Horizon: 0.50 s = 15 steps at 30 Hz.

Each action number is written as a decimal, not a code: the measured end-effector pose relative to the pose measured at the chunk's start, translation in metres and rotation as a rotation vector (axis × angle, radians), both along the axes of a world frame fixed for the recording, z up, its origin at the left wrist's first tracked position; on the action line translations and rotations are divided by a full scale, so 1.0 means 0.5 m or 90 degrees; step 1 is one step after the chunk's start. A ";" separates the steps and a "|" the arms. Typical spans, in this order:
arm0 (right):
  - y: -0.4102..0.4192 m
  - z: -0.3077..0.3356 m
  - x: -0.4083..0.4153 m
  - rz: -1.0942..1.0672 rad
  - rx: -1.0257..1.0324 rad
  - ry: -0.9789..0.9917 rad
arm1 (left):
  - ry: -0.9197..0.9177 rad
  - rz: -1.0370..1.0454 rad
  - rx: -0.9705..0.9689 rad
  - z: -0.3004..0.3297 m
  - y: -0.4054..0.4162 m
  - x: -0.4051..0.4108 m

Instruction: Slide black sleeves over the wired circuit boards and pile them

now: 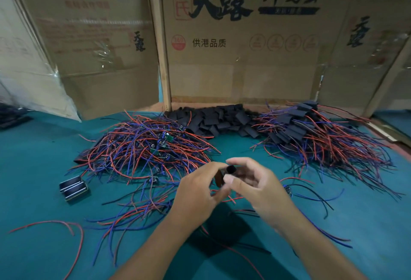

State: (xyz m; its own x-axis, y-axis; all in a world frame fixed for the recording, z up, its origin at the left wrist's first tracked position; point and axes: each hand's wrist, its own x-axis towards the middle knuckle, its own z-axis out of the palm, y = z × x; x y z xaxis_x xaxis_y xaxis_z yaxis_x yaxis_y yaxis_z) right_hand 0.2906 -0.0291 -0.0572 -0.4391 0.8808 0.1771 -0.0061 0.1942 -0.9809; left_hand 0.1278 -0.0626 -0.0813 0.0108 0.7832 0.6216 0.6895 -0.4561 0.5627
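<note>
At the centre of the frame we have one black sleeve [231,169] pinched in our right hand [255,188], its mouth open, while our left hand [201,190] pinches a wired board [219,178] right against it. We judge the sleeving step is underway. Next we must line the board up with the opening and push it through, then add it to the finished pile [311,133] at right.

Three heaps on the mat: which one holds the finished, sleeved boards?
The right heap: black sleeves with wires sticking out. The left heap shows bare green boards; the middle heap is empty sleeves only.
</note>
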 end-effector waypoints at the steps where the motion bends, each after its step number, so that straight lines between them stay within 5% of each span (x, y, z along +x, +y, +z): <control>1: 0.001 -0.003 0.001 0.004 0.026 -0.026 | -0.028 -0.009 -0.020 0.000 0.001 0.000; 6: 0.019 -0.013 0.010 -0.052 0.095 -0.046 | -0.040 -0.082 -0.116 0.018 0.002 -0.016; 8: 0.028 -0.020 0.013 -0.081 0.055 -0.020 | -0.026 -0.010 -0.120 0.034 0.024 -0.075; 12: 0.043 -0.034 0.023 -0.081 0.043 -0.043 | 0.267 0.267 -0.178 0.072 0.092 -0.227; 15: 0.041 -0.033 0.020 -0.087 0.057 -0.050 | 0.513 0.307 -0.230 0.073 0.131 -0.280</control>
State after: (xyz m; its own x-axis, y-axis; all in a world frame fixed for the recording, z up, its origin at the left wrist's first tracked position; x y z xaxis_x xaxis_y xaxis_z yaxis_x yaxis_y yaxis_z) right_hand 0.3008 -0.0084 -0.0738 -0.3318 0.9156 0.2273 0.1029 0.2747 -0.9560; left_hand -0.0121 0.0026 -0.0449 -0.0444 0.9551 0.2931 0.9916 0.0778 -0.1034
